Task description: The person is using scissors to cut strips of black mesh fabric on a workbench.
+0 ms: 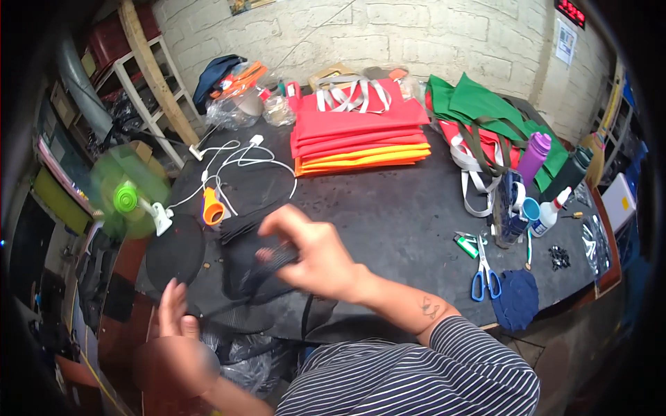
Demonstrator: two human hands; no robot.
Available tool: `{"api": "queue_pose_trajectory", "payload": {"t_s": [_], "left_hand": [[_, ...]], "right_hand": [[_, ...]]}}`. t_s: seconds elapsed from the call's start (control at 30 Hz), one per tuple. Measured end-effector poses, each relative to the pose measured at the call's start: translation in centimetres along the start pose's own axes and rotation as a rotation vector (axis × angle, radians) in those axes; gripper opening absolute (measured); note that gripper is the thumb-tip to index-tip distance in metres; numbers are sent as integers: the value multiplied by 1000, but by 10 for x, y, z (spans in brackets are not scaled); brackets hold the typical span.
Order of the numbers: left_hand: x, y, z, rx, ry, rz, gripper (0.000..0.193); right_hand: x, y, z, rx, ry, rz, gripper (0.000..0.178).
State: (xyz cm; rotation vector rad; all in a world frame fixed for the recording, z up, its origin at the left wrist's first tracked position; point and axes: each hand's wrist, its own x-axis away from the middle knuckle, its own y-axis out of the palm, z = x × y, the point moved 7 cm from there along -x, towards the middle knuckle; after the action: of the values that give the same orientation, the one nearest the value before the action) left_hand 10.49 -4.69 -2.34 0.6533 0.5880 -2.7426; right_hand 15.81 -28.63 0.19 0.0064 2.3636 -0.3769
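My right hand (316, 253) is raised over the near left part of the black table, its fingers curled round a dark piece of fabric (269, 269) that hangs down toward the tabletop. The exact shape of this fabric is blurred. At the table's near left edge is my left hand (179, 336), fingers stretched out and nothing seen in them. A flat round black piece (173, 251) lies beyond the left hand. More dark mesh-like material (239, 317) spreads between the two hands, and clear plastic (253, 364) shows below the table edge.
Stacked red and yellow bags (361, 142) stand at the back. Green bags (479, 100) lie back right. A spinning green fan (126, 197), white cable (229, 163) and orange-purple roll (213, 208) are left. Blue-handled scissors (484, 274), a purple bottle (534, 156) and navy cloth (517, 301) sit right.
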Motion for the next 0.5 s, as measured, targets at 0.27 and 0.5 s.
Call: {"api": "queue_pose_trajectory", "payload": {"t_s": [0.27, 0.5], "left_hand": [[-7, 69, 33, 586, -122, -252, 21], [14, -84, 32, 1709, 13, -910, 24]], "right_hand": [[33, 43, 38, 127, -21, 18, 30], [131, 93, 108, -129, 337, -397, 18]]}}
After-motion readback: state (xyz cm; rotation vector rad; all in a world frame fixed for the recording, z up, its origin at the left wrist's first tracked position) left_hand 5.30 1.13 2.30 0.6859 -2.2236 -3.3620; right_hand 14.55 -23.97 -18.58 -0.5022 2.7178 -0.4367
